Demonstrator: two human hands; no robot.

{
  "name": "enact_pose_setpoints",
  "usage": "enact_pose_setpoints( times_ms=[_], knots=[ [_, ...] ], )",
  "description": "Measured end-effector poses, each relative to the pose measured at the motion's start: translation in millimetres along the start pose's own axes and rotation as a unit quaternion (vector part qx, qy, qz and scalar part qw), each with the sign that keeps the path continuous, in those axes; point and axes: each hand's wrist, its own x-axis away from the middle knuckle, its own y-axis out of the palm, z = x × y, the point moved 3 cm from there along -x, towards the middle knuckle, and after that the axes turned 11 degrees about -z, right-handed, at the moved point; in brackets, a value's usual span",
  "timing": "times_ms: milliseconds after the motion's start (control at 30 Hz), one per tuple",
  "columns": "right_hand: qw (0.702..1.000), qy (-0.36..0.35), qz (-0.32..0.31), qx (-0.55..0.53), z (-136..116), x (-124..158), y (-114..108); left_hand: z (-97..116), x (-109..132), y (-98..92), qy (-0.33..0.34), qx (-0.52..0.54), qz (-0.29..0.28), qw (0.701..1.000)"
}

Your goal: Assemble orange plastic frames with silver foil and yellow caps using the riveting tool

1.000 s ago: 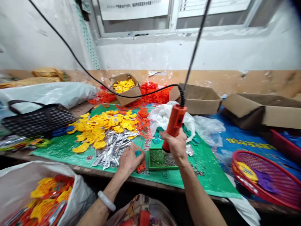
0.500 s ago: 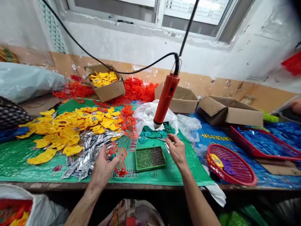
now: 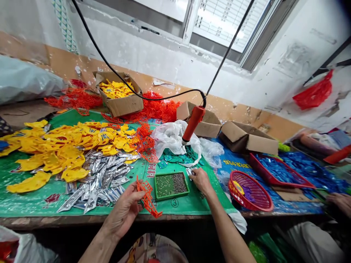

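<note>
My left hand (image 3: 124, 208) pinches an orange plastic lattice piece (image 3: 148, 199) just above the table's front edge. A small dark green part shows behind its fingers, partly hidden. My right hand (image 3: 202, 181) has its fingers closed on a small silvery piece (image 3: 189, 171), lying low over the green sheet. Between the hands sits a green tray (image 3: 172, 196) with a grid of holes and many small dark screws on its right half. Above hangs an orange electric screwdriver (image 3: 193, 124), untouched, its tip over flat dark green parts (image 3: 178, 157).
Yellow pieces (image 3: 68, 146) and silvery strips (image 3: 101, 179) are heaped left. Behind stand cardboard boxes (image 3: 123, 106) and a white plastic bag (image 3: 172, 137). On the right are a red basket (image 3: 263, 202), a red tray of blue parts (image 3: 285, 171) and another person's hand (image 3: 341, 202).
My left hand has brought the orange lattice piece nearer and to the right, off the silvery strips. My right hand has moved slightly down onto the silvery piece. The view has tilted and turned right.
</note>
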Motion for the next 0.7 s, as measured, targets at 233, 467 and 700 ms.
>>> enact_pose_setpoints(
  times_ms=[233,467,700],
  knots=[
    [0.998,0.021,-0.022,0.048,-7,-2,-5,0,1,-0.3,-0.004,-0.041,0.07,0.997],
    [0.997,0.027,0.017,0.064,-10,4,1,-6,0,6.7,-0.015,-0.037,0.083,0.996],
    [0.992,0.045,0.106,0.045,-11,7,8,-9,-5,9.5,-0.012,-0.008,0.056,0.998]
  ],
)
